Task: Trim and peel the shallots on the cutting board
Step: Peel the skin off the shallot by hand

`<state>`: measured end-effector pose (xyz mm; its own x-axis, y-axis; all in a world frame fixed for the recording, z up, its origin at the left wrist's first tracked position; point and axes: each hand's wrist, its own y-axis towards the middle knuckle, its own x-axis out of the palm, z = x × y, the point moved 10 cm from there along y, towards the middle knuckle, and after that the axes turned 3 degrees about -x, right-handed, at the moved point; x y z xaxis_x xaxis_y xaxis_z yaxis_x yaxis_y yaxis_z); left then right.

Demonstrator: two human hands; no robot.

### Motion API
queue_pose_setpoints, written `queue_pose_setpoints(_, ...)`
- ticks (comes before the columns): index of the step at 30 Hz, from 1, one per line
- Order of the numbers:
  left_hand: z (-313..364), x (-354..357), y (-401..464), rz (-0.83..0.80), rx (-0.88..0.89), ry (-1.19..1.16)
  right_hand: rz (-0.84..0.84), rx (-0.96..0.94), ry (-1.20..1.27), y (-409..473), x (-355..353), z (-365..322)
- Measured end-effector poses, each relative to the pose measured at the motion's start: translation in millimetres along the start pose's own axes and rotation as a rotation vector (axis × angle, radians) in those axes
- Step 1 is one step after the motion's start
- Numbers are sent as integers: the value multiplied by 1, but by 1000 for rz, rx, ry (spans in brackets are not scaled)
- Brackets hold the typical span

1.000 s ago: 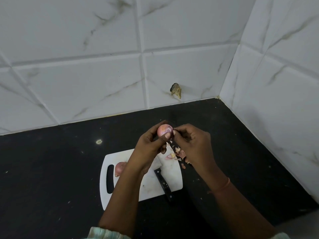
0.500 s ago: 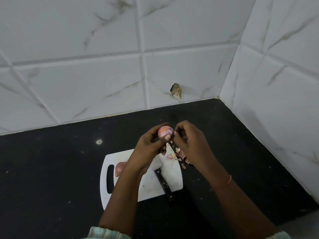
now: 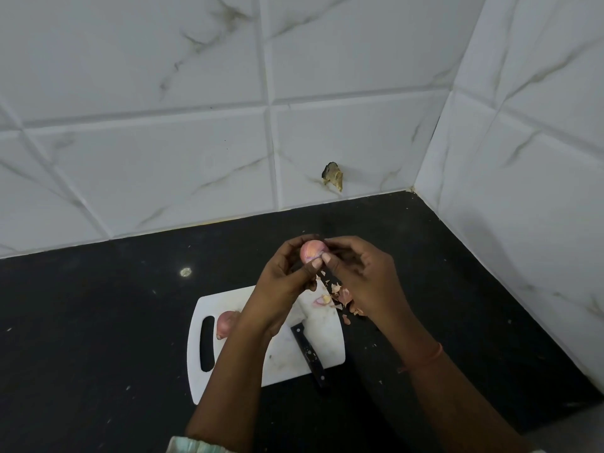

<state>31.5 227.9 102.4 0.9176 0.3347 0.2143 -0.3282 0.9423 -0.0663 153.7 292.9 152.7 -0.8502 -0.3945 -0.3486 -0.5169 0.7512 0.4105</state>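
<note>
White cutting board (image 3: pixel 281 361) on black counter (image 3: pixel 98 322): one pink shallot (image 3: pixel 225 323) near left end, thin peel bits (image 3: pixel 330 297) far right, black knife handle (image 3: pixel 309 354). Left hand (image 3: pixel 277 289) grips round pink shallot (image 3: pixel 312 250) above board. Right hand (image 3: pixel 362 276) pinches its skin.

**Count of things in the kitchen corner**

Two pink-skinned round shallots show: one shallot (image 3: pixel 313 251) held up between the fingers, one second shallot (image 3: pixel 226 323) lying on the board. There is one white plastic cutting board (image 3: pixel 327 341) with a handle slot, one black-handled knife (image 3: pixel 309 353), and one loose heap of papery pink peel scraps (image 3: pixel 338 297), too many and too small to count. Two hands show: one left hand (image 3: pixel 281 291), one right hand (image 3: pixel 366 279). One orange wrist band (image 3: pixel 431 356) is worn.
</note>
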Motion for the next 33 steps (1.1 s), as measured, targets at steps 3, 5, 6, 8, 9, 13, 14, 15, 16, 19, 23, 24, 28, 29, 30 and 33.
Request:
queue_pose_setpoints(3,3,-2,0,4,11,32,14,-57,-31,0,-3,-4)
queue_pose_setpoints(5,4,-2,0,0,9,38,22,-104,-61,0,-5,-6)
queue_pose_setpoints(6,5,-3,0,-1,6,39,29,-119,-75,1,-6,-7)
queue_pose_setpoints(8,5,-4,-1,0,6,43,36,-134,-93,0,-7,-9)
queue_pose_setpoints(9,6,-4,-1,2,5,46,40,-138,-99,0,-6,-11)
queue_pose_setpoints(13,4,-6,-1,22,-5,67,78,-137,-76,-2,-7,-11)
queue_pose_setpoints(14,4,-6,-1,24,-8,66,92,-127,-64,-2,-8,-10)
queue_pose_setpoints(15,4,-6,-2,25,-11,63,104,-113,-55,-2,-9,-9)
queue_pose_setpoints(16,3,-5,-2,26,-15,59,113,-95,-48,-2,-9,-6)
queue_pose_setpoints(19,2,-5,-3,54,-19,28,132,-26,-22,-3,-9,-1)
queue_pose_setpoints(23,5,-10,-4,130,25,26,63,-2,91,-3,-1,0)
queue_pose_setpoints(24,7,-10,-4,133,41,19,24,19,134,-3,3,1)
queue_pose_setpoints(28,8,-7,-5,114,56,-66,5,101,237,-6,7,7)
queue_pose_setpoints(29,7,-5,-6,108,54,-75,33,99,230,-6,5,7)
queue_pose_setpoints(30,6,-4,-6,99,48,-80,65,87,209,-7,3,6)
queue_pose_setpoints(33,1,-2,-5,67,6,-118,127,40,139,-7,-6,3)
